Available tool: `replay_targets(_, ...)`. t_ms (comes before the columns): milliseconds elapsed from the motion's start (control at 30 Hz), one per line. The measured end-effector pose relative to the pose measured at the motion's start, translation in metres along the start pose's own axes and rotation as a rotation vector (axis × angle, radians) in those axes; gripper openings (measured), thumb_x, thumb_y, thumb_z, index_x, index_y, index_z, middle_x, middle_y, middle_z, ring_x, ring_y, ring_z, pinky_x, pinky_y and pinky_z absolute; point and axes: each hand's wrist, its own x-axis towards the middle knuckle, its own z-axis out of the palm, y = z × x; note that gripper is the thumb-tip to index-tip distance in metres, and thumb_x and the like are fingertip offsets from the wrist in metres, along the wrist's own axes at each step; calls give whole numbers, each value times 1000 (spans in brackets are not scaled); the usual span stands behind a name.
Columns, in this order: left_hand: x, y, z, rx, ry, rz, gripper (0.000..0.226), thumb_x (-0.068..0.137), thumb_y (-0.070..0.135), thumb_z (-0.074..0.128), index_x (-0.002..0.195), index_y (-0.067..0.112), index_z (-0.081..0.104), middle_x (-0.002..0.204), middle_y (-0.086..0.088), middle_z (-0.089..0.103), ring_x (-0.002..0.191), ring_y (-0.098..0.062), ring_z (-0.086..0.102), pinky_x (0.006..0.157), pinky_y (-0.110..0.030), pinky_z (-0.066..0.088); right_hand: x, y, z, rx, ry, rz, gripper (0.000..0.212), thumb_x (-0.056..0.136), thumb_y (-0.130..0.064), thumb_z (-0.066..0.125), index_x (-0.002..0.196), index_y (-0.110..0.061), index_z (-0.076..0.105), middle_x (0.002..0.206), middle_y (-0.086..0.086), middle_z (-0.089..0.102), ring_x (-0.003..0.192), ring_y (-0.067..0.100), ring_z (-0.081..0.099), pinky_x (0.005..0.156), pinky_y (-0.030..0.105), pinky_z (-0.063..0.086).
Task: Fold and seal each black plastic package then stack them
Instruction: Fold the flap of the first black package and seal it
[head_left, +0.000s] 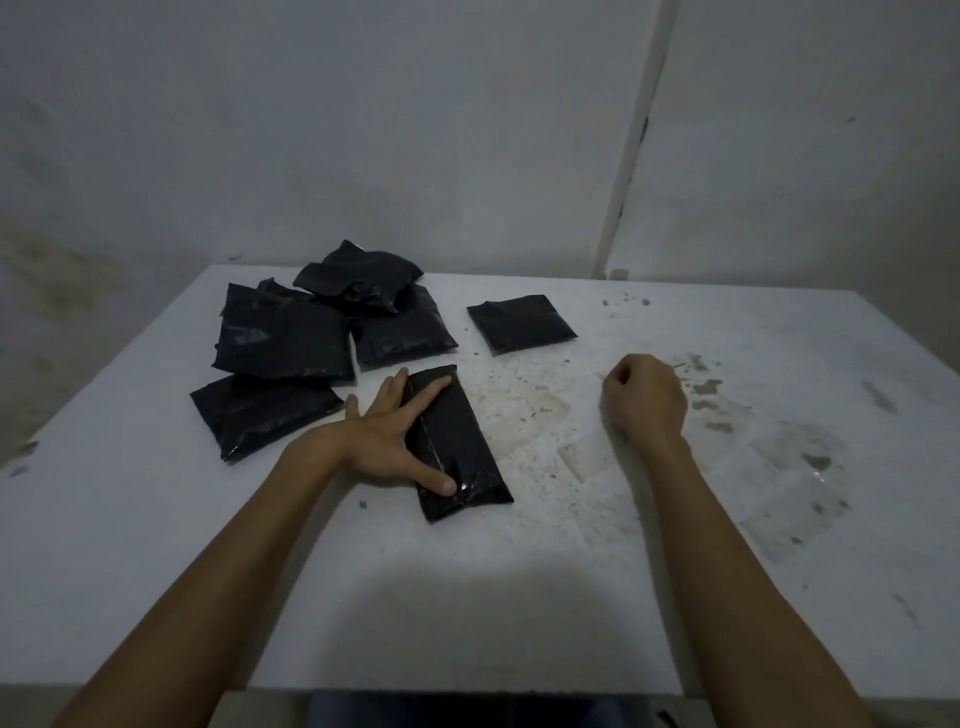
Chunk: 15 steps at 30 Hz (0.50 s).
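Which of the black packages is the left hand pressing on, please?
The long, narrow folded package nearest the person, lying apart from the pile. The left hand holds it flat with spread fingers; no other package is touched.

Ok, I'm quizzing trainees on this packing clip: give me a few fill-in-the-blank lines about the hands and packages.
1. The left hand presses spread fingers on the long folded package with its ____ tucked under.
2. The right hand is curled and holds ____.
3. One small package lies alone, to the ____ of the pile.

Missing: edge; nothing; right
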Motion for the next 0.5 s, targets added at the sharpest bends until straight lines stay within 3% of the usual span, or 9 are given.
replay_targets(267,3,-3,3,2,6,14,139,62,80,79,152,58,-24,164,-2,-39,152,-21,-34,120,-59,-24,-5,-16,-28,223,155,-102,11,99,-22,66,102,-13,72,106,6,59,82,15,55,70,26,39)
replay_targets(400,2,-4,4,-18,12,18,139,60,80,79,151,60,-24,164,-1,-39,152,-20,-34,119,-58,-24,-15,-50,-37,451,59,-194,6,97,-23,69,94,-20,73,82,-1,70,65,10,62,60,18,47)
replay_targets(500,-2,-2,3,-15,22,17,136,65,76,80,152,59,-23,164,-1,-39,152,-21,-33,120,-58,-23,-24,-71,-41,689,-77,-187,7,99,-17,67,93,-17,71,68,6,70,48,10,60,47,21,49)
